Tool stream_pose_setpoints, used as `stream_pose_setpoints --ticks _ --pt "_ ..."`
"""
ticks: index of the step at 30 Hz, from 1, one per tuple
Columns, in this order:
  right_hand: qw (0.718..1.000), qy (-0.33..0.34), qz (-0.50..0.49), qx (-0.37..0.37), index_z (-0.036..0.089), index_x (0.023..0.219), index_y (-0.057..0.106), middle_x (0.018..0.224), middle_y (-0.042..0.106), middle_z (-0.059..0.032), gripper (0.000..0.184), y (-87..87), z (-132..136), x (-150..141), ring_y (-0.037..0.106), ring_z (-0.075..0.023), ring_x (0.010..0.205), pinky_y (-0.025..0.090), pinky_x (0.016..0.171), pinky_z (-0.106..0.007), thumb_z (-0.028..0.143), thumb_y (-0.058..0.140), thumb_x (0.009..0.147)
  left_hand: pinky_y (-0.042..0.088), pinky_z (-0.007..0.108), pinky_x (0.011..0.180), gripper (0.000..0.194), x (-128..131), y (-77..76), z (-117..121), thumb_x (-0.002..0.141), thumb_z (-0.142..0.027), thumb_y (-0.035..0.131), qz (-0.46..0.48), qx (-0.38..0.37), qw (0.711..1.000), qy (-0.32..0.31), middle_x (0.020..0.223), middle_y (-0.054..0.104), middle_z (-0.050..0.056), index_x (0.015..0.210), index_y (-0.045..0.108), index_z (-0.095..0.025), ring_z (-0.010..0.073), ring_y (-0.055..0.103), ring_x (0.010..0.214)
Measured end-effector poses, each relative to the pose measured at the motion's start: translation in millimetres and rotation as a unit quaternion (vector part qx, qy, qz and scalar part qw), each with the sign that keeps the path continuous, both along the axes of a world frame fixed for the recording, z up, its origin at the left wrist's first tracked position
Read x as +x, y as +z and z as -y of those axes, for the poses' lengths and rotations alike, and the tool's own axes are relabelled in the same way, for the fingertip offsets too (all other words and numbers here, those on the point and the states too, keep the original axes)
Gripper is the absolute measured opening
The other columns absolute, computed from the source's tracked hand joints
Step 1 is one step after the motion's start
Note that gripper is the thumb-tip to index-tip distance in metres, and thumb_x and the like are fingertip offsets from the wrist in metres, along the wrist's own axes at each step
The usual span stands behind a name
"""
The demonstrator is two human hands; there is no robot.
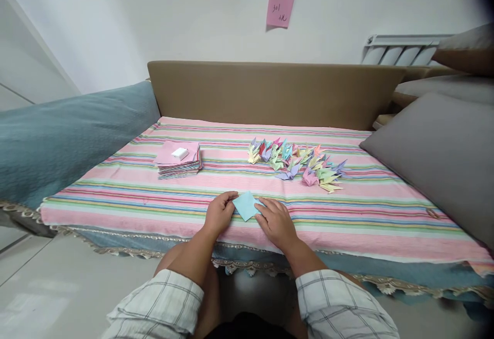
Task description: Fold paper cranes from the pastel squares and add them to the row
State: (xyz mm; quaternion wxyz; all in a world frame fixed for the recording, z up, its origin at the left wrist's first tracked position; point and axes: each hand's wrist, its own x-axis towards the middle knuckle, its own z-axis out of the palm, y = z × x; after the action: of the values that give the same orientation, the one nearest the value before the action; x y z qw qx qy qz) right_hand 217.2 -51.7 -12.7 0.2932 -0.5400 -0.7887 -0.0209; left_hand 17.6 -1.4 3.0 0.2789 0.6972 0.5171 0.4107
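A light blue folded paper (246,206), diamond-shaped, lies near the front of the striped cloth between my two hands. My left hand (221,212) is closed at the paper's left corner, with its thumb and forefinger at that edge. On the opposite side, my right hand (276,219) grips the right corner, its fingers bent over the edge. Behind my right hand spreads a group of folded paper cranes (293,161) in many colours. A stack of square paper sheets (179,163) stands back left, with a small white block (179,154) on top.
The striped cloth (116,202) covers a sofa seat with a brown backrest (270,94). A blue-covered armrest (77,133) bounds the left. Grey cushions (436,148) lean at the right. A pink note (280,9) hangs on the wall.
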Motion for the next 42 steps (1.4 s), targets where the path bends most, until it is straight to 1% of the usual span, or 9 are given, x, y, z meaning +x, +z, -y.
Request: stream_pose_setpoints --ticks 7,13,17,23,27,32,37,39,42 --pt "1.0 0.003 -0.003 -0.002 0.025 0.118 0.06 0.128 0.056 -0.0051 0.033 1.6 1 0 0.047 -0.0235 0.116 0.035 0.097 -0.041 0.038 0.046 0.09 0.049 0.035 0.091 0.037 0 5.0 4 0.073 -0.01 0.044 -0.035 0.019 0.999 0.022 0.105 0.069 0.002 0.101 0.066 -0.02 0.0186 0.063 0.099" --pt "1.0 0.004 -0.01 -0.005 0.026 0.117 0.061 0.128 0.056 -0.0053 0.033 2.0 1 0 0.047 -0.024 0.116 0.035 0.097 -0.042 0.038 0.046 0.09 0.053 0.032 0.083 0.038 3 11.5 6 0.071 -0.01 0.045 0.053 -0.034 0.998 0.001 0.099 0.071 0.004 0.105 0.063 -0.017 0.0175 0.066 0.09" --pt "1.0 0.002 -0.019 -0.009 0.026 0.117 0.061 0.127 0.056 -0.0046 0.033 1.9 0 0 0.047 -0.0234 0.117 0.035 0.097 -0.041 0.038 0.044 0.091 0.053 0.033 0.082 0.035 3 13.8 6 0.073 -0.012 0.045 0.084 -0.055 0.995 -0.01 0.098 0.071 0.006 0.103 0.062 -0.015 0.0183 0.066 0.092" --pt "0.999 -0.012 -0.048 -0.016 0.027 0.112 0.063 0.123 0.059 -0.0029 0.03 1.5 -2 -1 0.049 -0.0213 0.113 0.036 0.094 -0.038 0.035 0.042 0.092 0.053 0.032 0.08 0.042 3 10.2 4 0.066 -0.008 0.042 0.106 -0.065 0.991 -0.038 0.097 0.071 0.005 0.103 0.06 -0.016 0.0172 0.066 0.09" --pt "0.998 -0.021 -0.062 -0.014 0.029 0.109 0.065 0.12 0.061 -0.0021 0.028 2.2 -3 -3 0.051 -0.0199 0.111 0.037 0.093 -0.037 0.034 0.043 0.092 0.052 0.031 0.08 0.045 4 4.1 2 0.067 -0.009 0.043 0.117 -0.064 0.989 -0.058 0.096 0.071 0.005 0.109 0.058 -0.016 0.0174 0.066 0.091" --pt "0.995 -0.034 -0.094 -0.031 0.029 0.098 0.068 0.113 0.064 -0.0008 0.026 6.2 -5 -5 0.054 -0.019 0.105 0.039 0.091 -0.036 0.034 0.043 0.092 0.05 0.032 0.082 0.042 9 0.9 2 0.07 -0.015 0.055 0.043 -0.019 0.999 -0.008 0.093 0.071 0.004 0.112 0.059 -0.02 0.0182 0.065 0.089" --pt "0.992 -0.053 -0.109 -0.032 0.028 0.096 0.069 0.11 0.065 -0.0027 0.021 7.5 -7 -8 0.055 -0.0201 0.102 0.04 0.089 -0.037 0.035 0.052 0.087 0.043 0.037 0.09 0.042 14 7.1 7 0.071 -0.019 0.06 -0.05 0.017 0.998 0.029 0.094 0.071 0.004 0.112 0.057 -0.021 0.0198 0.062 0.094" --pt "0.992 -0.057 -0.107 -0.033 0.027 0.097 0.068 0.111 0.065 -0.0026 0.02 7.2 -7 -9 0.054 -0.0204 0.103 0.04 0.09 -0.037 0.035 0.053 0.086 0.041 0.039 0.092 0.036 16 10.6 9 0.071 -0.021 0.061 -0.088 0.032 0.995 0.04 0.093 0.071 0.003 0.107 0.058 -0.021 0.0207 0.06 0.094" --pt "0.993 -0.056 -0.096 -0.036 0.027 0.102 0.067 0.112 0.064 -0.0026 0.022 6.7 -7 -9 0.054 -0.0208 0.103 0.04 0.09 -0.037 0.033 0.054 0.086 0.039 0.039 0.093 0.017 17 14.3 11 0.071 -0.023 0.061 -0.135 0.057 0.988 0.04 0.092 0.071 0.002 0.088 0.065 -0.022 0.0213 0.058 0.095"
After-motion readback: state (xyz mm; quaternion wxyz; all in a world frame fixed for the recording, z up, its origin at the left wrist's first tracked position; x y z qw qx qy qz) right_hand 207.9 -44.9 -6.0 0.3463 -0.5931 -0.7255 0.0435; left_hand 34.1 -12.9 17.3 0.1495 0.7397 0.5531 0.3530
